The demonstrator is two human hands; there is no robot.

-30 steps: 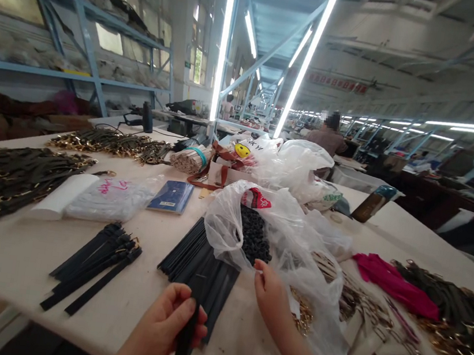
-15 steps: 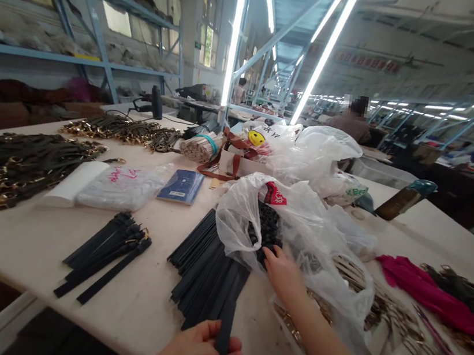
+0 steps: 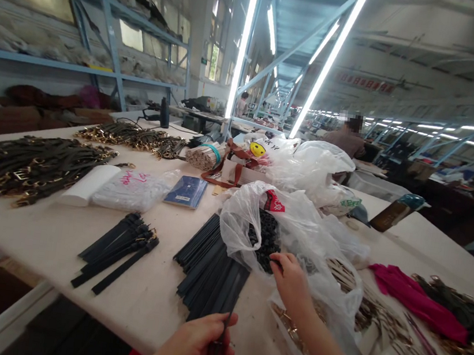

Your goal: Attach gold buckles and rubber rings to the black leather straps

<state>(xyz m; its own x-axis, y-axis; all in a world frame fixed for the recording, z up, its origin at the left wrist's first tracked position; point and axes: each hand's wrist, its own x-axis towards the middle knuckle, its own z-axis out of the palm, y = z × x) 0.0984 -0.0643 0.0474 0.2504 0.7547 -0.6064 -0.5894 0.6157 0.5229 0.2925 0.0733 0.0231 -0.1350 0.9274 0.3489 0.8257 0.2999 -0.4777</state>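
Observation:
My left hand (image 3: 209,342) is closed around a dark strap (image 3: 216,349), held nearly upright and edge-on at the table's front. Just beyond it, a stack of flat dark straps (image 3: 211,273) lies fanned on the table. At the mouth of a clear plastic bag (image 3: 237,224), my right hand (image 3: 291,278) has thumb and fingertips pinched together. Small black pieces (image 3: 267,234) fill the bag beside those fingertips; what is between them is too small to make out. Left of the stack rests a bunch of dark straps with gold-coloured hardware (image 3: 122,250).
A blue booklet (image 3: 186,190) and a white plastic packet (image 3: 128,189) lie behind. Heaps of buckled straps (image 3: 33,165) cover the left side. Pale straps with metal hardware (image 3: 389,349) and a magenta cloth (image 3: 419,300) lie right. A person (image 3: 347,137) is in the background.
My right hand has drawn slightly back from the black pieces, its fingertips now pinched together. In my left hand the strap has turned from flat to edge-on. The view has shifted slightly.

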